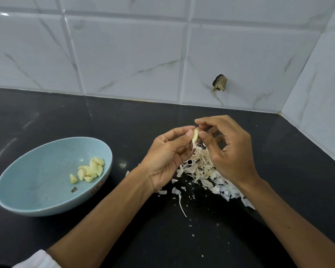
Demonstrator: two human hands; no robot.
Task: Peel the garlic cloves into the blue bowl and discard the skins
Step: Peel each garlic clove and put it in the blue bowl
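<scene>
- Arms (104, 219) cross the counter's (143, 117) front edge; left hand (168, 157) and right hand (226, 151) pinch one half-peeled garlic clove (195, 135) above the skins (199, 171).
- Blue bowl (37, 207), near the left edge, holds peeled cloves (91, 170).
- Probably nearly done; skins need throwing away.

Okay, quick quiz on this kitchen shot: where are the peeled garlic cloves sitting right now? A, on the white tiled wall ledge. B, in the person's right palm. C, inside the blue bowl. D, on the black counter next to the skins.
C: the peeled cloves lie clustered inside the blue bowl, while the skins are piled on the counter.
</scene>
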